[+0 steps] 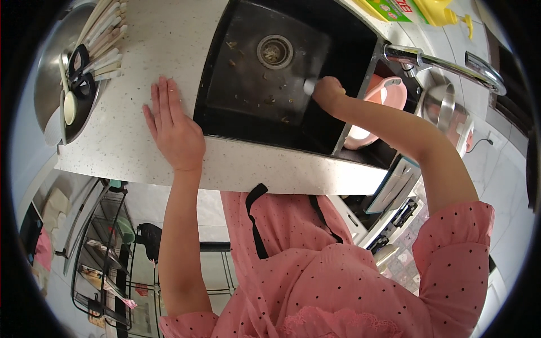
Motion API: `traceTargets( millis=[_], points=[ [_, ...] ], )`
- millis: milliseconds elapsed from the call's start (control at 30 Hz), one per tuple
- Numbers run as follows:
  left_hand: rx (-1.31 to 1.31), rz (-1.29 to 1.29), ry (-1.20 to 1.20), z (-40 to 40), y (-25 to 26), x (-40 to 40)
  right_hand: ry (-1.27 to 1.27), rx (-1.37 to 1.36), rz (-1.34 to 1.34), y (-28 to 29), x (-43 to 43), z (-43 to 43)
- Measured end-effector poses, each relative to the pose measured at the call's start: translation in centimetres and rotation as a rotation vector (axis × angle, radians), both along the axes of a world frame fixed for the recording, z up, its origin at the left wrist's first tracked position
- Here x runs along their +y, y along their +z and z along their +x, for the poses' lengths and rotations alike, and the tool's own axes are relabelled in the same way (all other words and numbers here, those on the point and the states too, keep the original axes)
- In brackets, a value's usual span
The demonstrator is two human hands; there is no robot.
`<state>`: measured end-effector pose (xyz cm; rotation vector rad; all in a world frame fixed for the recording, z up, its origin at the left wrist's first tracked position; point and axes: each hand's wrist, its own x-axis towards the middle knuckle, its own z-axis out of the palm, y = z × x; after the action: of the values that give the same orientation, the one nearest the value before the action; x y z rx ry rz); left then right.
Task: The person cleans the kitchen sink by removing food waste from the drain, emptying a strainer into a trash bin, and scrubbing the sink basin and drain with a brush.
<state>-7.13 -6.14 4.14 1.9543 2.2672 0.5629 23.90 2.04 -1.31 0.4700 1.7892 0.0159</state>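
My left hand (179,137) lies flat, palm down, on the speckled white countertop (139,55), just left of the black sink basin (249,72). Inside the basin, near its right wall, my right hand (329,95) is closed around something; a small blurred whitish part (310,86) shows at its fingers, too unclear to name. Food scraps (270,100) are scattered over the basin floor, and more sit in the drain strainer (274,52) at the back.
A chrome faucet (444,63) stands right of the basin. A pink plastic basin (395,95) sits in the side sink. A metal bowl (50,76) with chopsticks (105,38), black-handled scissors (78,63) and a pale spoon (69,107) is at left. A yellow bottle (435,12) lies at top right.
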Motion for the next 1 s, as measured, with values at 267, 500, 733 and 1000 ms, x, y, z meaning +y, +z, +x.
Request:
traceTargets(
  millis=[267, 500, 733, 1000],
  points=[
    [0.023, -0.016, -0.009, 0.0, 0.1, 0.3, -0.436, 0.194, -0.258, 2.1, -6.9, -1.0],
    [0.009, -0.018, -0.034, 0.6, 0.7, 0.5, -0.670, 0.644, -0.200, 1.1, -6.4, -3.8],
    [0.010, -0.039, -0.019, 0.6, 0.7, 0.4, -0.406, 0.100, -0.213, 0.3, -6.0, -0.1],
    [0.001, -0.030, -0.032, 0.6, 0.9, 0.8, -0.363, -0.030, 0.385, -2.1, 9.4, 2.9]
  ],
)
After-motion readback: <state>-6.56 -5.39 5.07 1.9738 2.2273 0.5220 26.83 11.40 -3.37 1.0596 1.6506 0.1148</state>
